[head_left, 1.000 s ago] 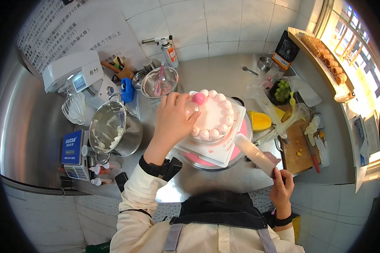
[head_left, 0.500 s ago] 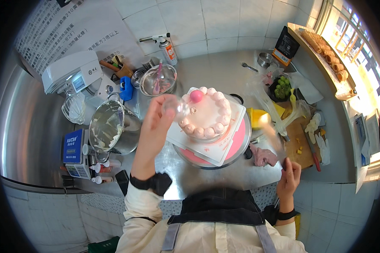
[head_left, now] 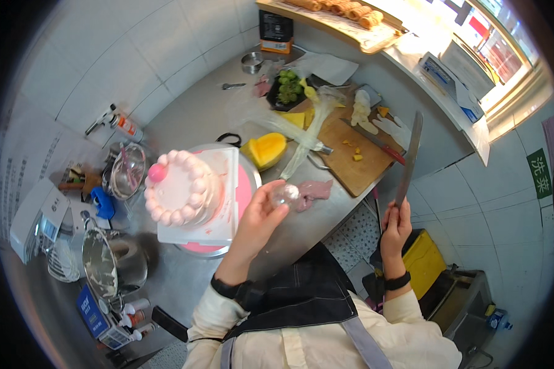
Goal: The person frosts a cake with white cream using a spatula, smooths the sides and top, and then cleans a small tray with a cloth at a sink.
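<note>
I'm standing in what looks like a bakery kitchen: white-tiled wall (head_left: 178, 46), grey stainless-steel counter (head_left: 188, 120), white stand mixer (head_left: 36, 212), round pink-frosted cake (head_left: 180, 189), golden rolled pastries (head_left: 346, 8) on a wooden tray (head_left: 383, 40).

White tiled wall (head_left: 129, 58); bright window (head_left: 505, 52)

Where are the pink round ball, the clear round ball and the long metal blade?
Pink round ball (head_left: 157, 173): head view, its middle.
Clear round ball (head_left: 287, 195): head view, its rounded side.
Long metal blade (head_left: 410, 157): head view, halfway along its flat side.
</note>
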{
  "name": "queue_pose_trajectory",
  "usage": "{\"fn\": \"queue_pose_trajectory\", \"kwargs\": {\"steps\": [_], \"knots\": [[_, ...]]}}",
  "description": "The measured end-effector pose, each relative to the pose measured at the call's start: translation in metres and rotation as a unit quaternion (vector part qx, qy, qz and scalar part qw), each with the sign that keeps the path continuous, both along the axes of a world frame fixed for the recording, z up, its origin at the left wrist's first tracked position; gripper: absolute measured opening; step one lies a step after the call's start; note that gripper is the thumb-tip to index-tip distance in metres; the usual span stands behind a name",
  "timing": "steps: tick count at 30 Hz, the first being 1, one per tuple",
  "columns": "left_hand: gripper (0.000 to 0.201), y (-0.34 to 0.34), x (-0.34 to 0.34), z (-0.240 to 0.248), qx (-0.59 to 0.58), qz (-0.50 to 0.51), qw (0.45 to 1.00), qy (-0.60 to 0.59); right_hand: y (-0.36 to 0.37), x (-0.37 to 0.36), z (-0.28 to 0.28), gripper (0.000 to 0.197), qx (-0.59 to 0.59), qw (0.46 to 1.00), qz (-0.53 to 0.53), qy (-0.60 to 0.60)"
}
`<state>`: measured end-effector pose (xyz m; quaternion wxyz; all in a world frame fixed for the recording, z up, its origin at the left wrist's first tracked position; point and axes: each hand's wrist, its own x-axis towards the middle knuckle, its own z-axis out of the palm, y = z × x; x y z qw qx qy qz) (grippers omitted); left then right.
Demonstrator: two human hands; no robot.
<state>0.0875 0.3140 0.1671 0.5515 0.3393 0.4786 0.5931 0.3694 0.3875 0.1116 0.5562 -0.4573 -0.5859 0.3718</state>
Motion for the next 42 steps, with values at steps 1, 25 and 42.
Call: {"fn": "queue_pose_trajectory", "kwargs": {"steps": [1,25,42], "knots": [[0.044,0.019,0.01,-0.02,-0.018,-0.003,1.0,0.011,-0.007,0.016,-0.006,0.03,-0.008,0.999,-0.032,-0.024],[0.024,0.064,0.007,0.073,0.115,0.242,0.743,0.613,0.074,0.09,-0.066,0.038,-0.048,0.978,0.075,-0.188],[0.03,-0.026,-0.185,0.089,-0.225,0.077,0.544,0.804,0.126,-0.005,-0.055,0.035,0.018,0.961,0.241,-0.134]]}}
